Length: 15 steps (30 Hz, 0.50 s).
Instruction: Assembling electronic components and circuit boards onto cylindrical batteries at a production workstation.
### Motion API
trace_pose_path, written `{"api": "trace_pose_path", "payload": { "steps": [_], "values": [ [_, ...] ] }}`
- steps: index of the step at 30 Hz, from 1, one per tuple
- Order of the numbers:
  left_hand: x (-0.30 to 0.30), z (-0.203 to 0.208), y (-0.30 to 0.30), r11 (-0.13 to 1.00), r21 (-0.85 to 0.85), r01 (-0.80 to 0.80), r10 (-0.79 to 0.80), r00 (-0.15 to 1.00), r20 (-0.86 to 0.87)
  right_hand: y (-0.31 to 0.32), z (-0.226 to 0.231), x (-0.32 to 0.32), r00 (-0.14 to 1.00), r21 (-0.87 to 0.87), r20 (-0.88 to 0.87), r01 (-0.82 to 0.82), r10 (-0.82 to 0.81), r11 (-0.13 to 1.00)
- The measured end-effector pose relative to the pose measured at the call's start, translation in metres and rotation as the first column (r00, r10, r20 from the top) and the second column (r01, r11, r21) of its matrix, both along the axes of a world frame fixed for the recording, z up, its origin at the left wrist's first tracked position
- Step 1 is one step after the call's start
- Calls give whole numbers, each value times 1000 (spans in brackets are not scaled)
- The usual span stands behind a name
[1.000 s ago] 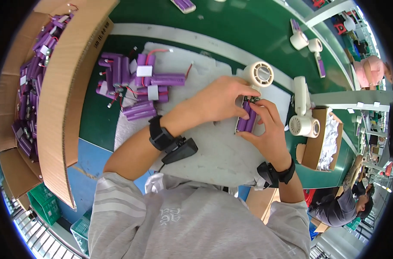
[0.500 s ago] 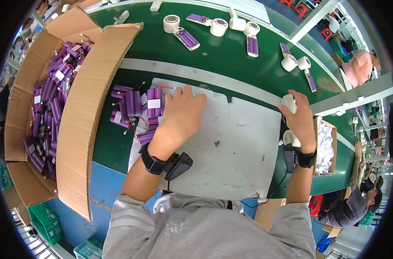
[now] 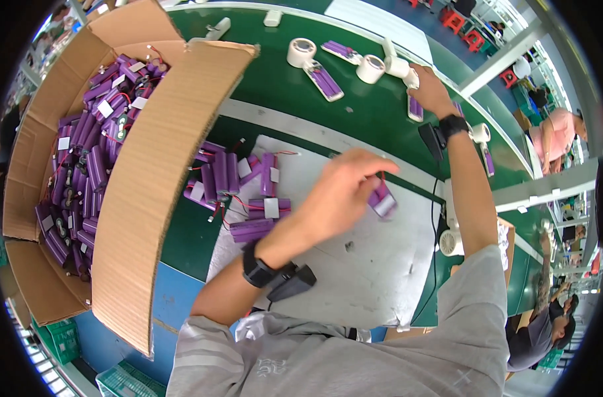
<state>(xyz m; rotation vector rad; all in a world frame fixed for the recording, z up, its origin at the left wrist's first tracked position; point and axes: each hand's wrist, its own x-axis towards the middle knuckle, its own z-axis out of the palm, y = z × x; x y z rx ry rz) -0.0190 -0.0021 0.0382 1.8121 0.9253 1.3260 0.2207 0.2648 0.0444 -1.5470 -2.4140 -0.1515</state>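
Observation:
My left hand (image 3: 341, 192) is over the mat, thumb and finger pinching a purple battery pack (image 3: 383, 202) by its red wire end; the pack hangs tilted and is slightly blurred. At the far side of the bench my right hand (image 3: 432, 91) reaches out, fingers closed round the head of a white handheld fan (image 3: 412, 79). That fan's handle (image 3: 415, 107) is uncovered and shows purple cells inside. Left of my left hand, several loose purple battery packs (image 3: 225, 175) with red wires and white labels lie on the mat's edge and the green bench.
A large cardboard box (image 3: 166, 192) full of purple packs stands at the left. Several opened white fans (image 3: 321, 79) lie along the far green belt (image 3: 262, 79). The grey mat (image 3: 354, 278) covers the bench before me. A round white fan part (image 3: 451, 243) sits beside my right arm.
My left hand has moved right from the loose packs, now carrying one. My right hand has left the white piece at the right edge and moved up to a fan on the far belt.

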Motion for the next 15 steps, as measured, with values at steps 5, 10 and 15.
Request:
{"api": "trace_pose_path", "payload": {
  "steps": [5,10,15],
  "values": [
    [23,-30,-9,982,-187,-3,6,1000,20,75,-37,-17,967,143,254,-2,-35,990],
    [26,-42,-8,972,-233,45,-56,998,-39,84,-43,-33,946,5,283,160,-155,987],
    [31,-51,-6,981,-188,36,-48,997,-59,50,-12,-15,973,-7,-139,185,-184,983]
  ]
}}
